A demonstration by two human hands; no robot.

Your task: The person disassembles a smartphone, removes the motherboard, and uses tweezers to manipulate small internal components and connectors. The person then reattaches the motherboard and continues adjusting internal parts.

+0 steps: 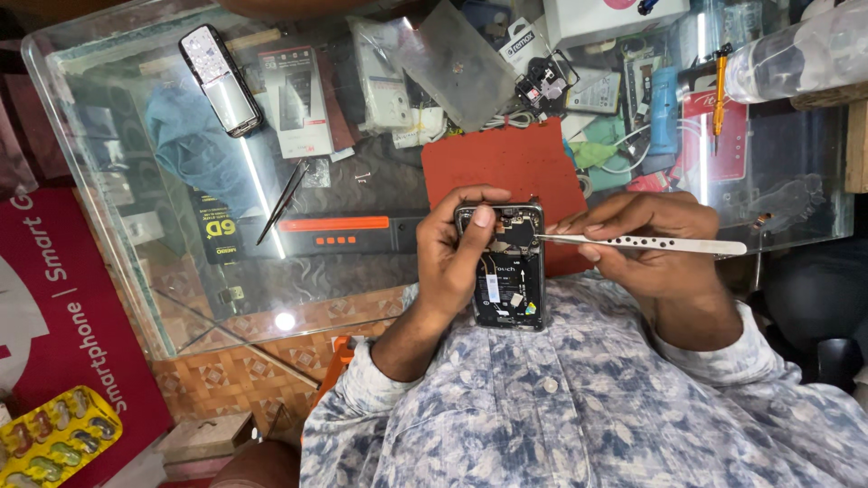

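Opened phone, its back cover off and its dark innards and small parts showing, is held upright over the near edge of a glass counter, just above the person's patterned blue shirt. Far to the left, a yellow tray of small compartments sits beside a red sign. On the glass toward the left lie a slim dark handset with a shiny face, a flat printed box, and a pair of black tweezers lying at a slant; a long black tool with an orange stripe lies across the counter, reaching toward the phone. The left hand grips the phone from its left side, fingers curled behind it and the thumb pressed on its upper face. Behind the phone a red work mat rests on the glass, with a heap of cables and small packets beyond it. The right hand pinches a pair of silver tweezers between thumb and fingers, the tip laid on the phone's upper right part. Farther right stands an orange-handled tool.
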